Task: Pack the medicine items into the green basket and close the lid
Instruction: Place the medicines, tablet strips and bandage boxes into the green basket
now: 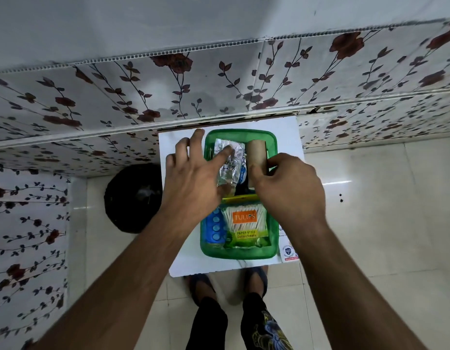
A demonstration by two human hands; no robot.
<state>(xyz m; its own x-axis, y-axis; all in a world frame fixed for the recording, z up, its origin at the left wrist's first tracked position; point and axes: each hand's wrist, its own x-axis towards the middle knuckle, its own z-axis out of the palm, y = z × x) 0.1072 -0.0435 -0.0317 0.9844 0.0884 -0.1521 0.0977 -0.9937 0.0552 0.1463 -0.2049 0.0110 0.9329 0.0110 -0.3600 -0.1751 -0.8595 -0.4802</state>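
Green translucent plastic frames the work: the green basket (237,255) sits on a white board (183,258), its near half filled by a pack of Tulips cotton swabs (244,224) with a blue blister strip (215,227) tucked along its left side. Past a yellow-edged item (240,197) lying across the middle, both hands work the far half. The left hand (193,170) is spread wide, fingers fanned, its forefinger pressing a silver foil packet (230,160) down inside the basket. The right hand (287,180) is closed around a tan bandage roll (256,152), thumb and fingers pinching its near end as it stands against the right wall.

No lid is visible, so packing looks nearly finished and closing not yet begun. To seat these well, I would lay the roll flat beside the foil and press both below the rim, so a lid could sit flush.

Part of a printed white box (288,251) shows at the board's right edge. Below are glossy pale floor tiles (370,223), and a dark round object (133,198) to the left. Beyond stands a wall papered with dark red flowers (218,84).
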